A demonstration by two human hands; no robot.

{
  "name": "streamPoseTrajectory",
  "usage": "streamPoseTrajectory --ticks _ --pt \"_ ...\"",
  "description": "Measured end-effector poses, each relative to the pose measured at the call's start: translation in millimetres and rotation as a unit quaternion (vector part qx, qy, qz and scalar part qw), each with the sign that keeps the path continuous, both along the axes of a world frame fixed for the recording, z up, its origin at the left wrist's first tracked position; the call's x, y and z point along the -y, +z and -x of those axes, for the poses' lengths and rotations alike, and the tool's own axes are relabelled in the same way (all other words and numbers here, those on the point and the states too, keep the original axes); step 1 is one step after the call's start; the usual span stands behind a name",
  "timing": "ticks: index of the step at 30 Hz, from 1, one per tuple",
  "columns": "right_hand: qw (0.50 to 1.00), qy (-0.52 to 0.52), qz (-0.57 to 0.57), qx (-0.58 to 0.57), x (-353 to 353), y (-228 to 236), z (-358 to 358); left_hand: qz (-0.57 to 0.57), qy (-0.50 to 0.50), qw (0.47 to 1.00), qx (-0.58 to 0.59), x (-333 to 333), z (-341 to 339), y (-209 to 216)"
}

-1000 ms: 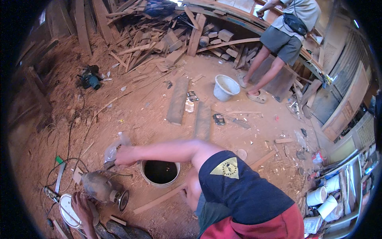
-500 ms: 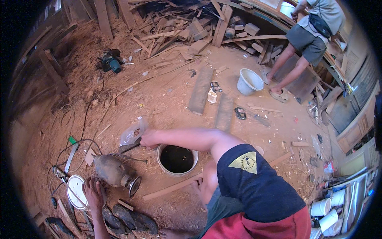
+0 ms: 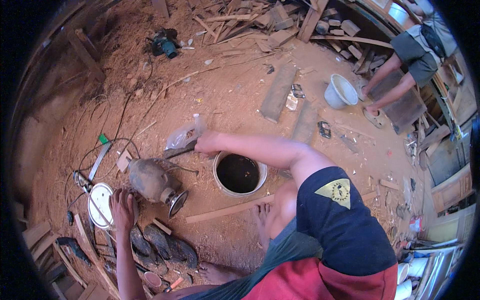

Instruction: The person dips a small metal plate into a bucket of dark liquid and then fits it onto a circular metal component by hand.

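Note:
My right hand (image 3: 207, 143) is closed round the end of a dark, flat stick (image 3: 179, 151), beside the rim of a pale bucket (image 3: 218, 183) of dark liquid. A clear plastic bag (image 3: 182, 137) with brownish bits inside lies just past the stick. At the left, my left hand (image 3: 123, 207) rests with its fingers stretched along the edge of a white round-topped container (image 3: 100, 204). Right of that hand a dusty, bulbous vessel (image 3: 149, 180) with a flared metal rim lies tilted; a thin hose or cord runs near it.
A green power tool (image 3: 165, 44) lies on the sawdust-covered floor. Farther right stand a grey bucket (image 3: 341, 92) and another person (image 3: 420, 55). Scrap wood (image 3: 280, 25) is heaped at the back. A wooden strip (image 3: 230, 208) and dark sandals (image 3: 170, 245) lie near my feet.
The head view has shifted, so the scene sits higher and farther right. Both hands keep nearly the same places beside the bucket and the white container.

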State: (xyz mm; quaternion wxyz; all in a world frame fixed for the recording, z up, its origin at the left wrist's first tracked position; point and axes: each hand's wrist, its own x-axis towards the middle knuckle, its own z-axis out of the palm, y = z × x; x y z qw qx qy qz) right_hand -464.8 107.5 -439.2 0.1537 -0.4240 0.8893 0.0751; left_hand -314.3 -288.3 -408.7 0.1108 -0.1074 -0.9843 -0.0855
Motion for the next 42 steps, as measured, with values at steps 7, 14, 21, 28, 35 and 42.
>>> streamPoseTrajectory --ticks 7,14,21,28,35,42 --pt "1.000 0.004 0.018 0.010 4 10 0 0.006 -0.013 1.000 -0.026 6 0 0" --pt "0.999 0.036 0.002 -0.023 0 13 0 -0.031 -0.021 0.998 -0.041 -2 3 -8" --pt "1.000 0.026 0.008 -0.010 8 -33 7 0.005 -0.093 0.996 -0.011 8 5 -44" --pt "0.983 -0.134 0.078 0.098 51 -19 14 0.032 -0.077 0.993 0.083 0 -11 -26" --pt "0.993 -0.076 0.056 0.068 60 -21 14 0.064 -0.085 0.992 0.062 -10 -11 -24" --pt "0.999 0.002 0.009 0.031 78 -24 17 0.070 -0.074 0.994 0.042 -19 -17 -30"
